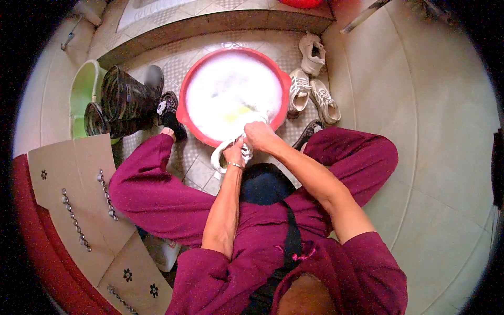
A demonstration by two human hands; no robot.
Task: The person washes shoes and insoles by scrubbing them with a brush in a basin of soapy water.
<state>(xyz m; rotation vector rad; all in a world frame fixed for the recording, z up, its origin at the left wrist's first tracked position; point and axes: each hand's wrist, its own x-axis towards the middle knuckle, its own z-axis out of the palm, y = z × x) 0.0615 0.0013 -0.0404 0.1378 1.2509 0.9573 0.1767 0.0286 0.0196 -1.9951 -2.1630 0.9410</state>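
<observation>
A round red basin (286,86) full of white suds (231,79) stands on the tiled floor between my feet. At its near rim my left hand (233,153) is closed on a white shoe (219,157), whose opening points toward the lower left. My right hand (258,135) is closed just above and to the right, over the basin's edge against the shoe's upper part. Whether it grips the shoe or something small is hidden by its fingers. A pale yellowish patch (236,114) shows in the suds beyond my hands.
Several light shoes (313,55) stand right of the basin by the wall. Dark boots (123,97) and a green tub (86,86) are at the left. A raised tiled ledge (210,23) runs behind the basin. A cabinet (79,184) stands at my left.
</observation>
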